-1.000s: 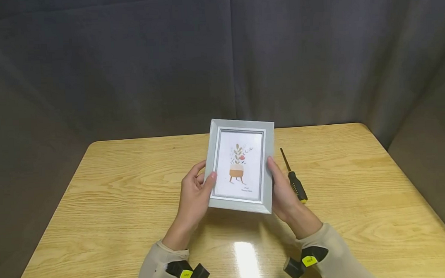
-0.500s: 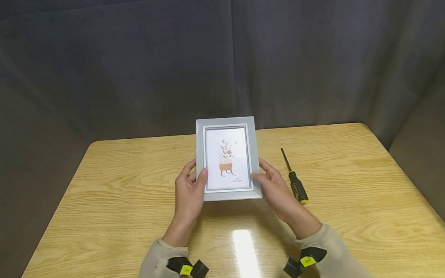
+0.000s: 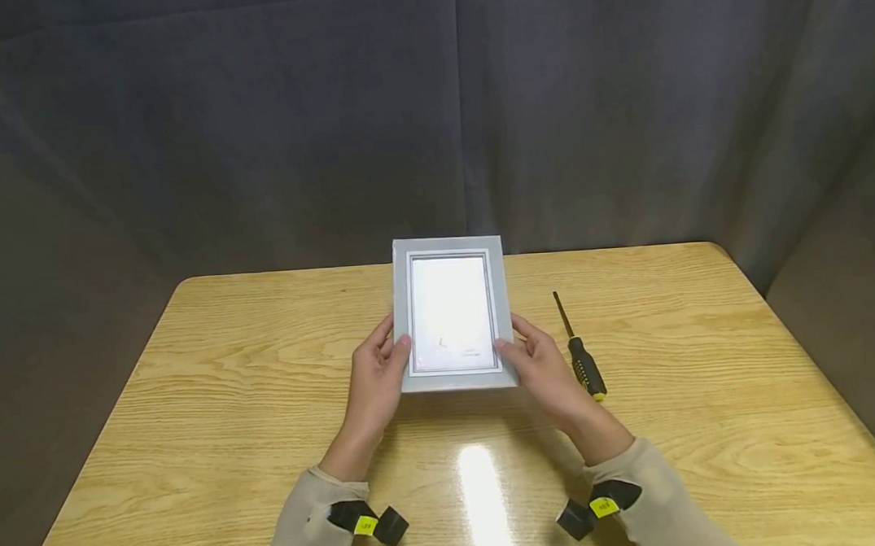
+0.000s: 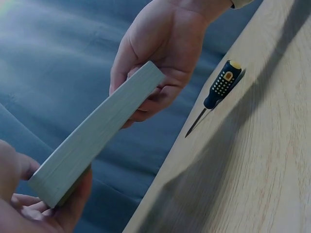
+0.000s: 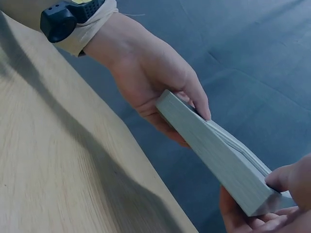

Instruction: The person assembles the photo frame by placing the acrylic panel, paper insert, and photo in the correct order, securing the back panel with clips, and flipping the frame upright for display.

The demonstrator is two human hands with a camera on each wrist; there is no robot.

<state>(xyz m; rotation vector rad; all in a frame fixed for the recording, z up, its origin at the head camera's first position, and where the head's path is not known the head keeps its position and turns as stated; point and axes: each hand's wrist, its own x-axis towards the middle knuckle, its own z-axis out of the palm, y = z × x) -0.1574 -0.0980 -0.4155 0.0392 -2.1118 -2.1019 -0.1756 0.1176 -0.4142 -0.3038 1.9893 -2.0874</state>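
Note:
A pale grey picture frame [image 3: 457, 381] is held up over the table between both hands, its front facing the head camera. Bright glare washes out most of the picture behind its pane. My left hand [image 3: 374, 377] grips the lower left side, thumb on the front border and fingers behind. On the lower right side my right hand [image 3: 548, 374] grips it the same way. Both wrist views show the frame's thick lower edge [image 4: 97, 133], with a hand at each end. The fingertips behind the frame are hidden in the head view.
A screwdriver [image 3: 587, 368] with a black and yellow handle lies on the wooden table [image 3: 216, 413], right of the right hand, its tip pointing away. Dark curtains [image 3: 314, 132] hang behind the table and at its sides.
The picture frame has shifted left and turned from a slight tilt to nearly straight. The right thumb has come onto its front border. Glare now covers the flower picture.

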